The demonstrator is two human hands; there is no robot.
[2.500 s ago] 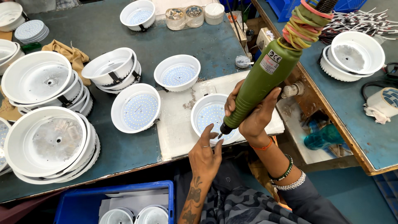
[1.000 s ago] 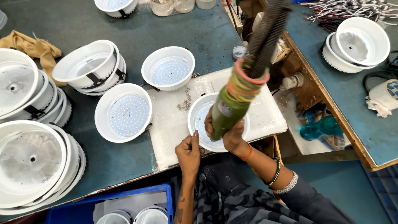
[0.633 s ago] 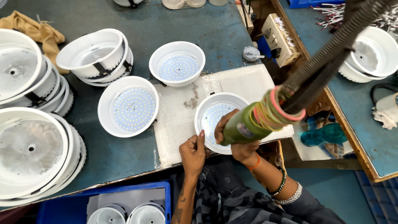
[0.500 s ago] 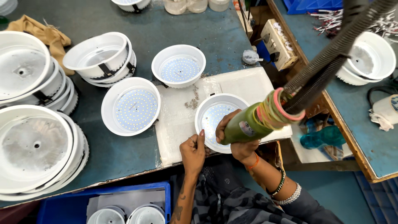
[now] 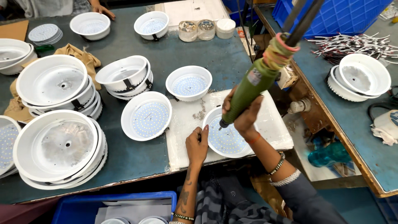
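Driver (image 5: 248, 93) now upright, tip down on lamp (image 5: 227, 137) | right hand (image 5: 244, 114) grips driver | left hand (image 5: 197, 143) open, steadying lamp rim

Loose screws (image 5: 200, 113) beside lamp housing (image 5: 226, 137)

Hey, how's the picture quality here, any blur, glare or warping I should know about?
Head view: lighting even and soft, shadows faint; the right hand, green screwdriver and left hand at the lamp housing look sharp; mild sheen on the white reflectors; wide-angle bending at edges.
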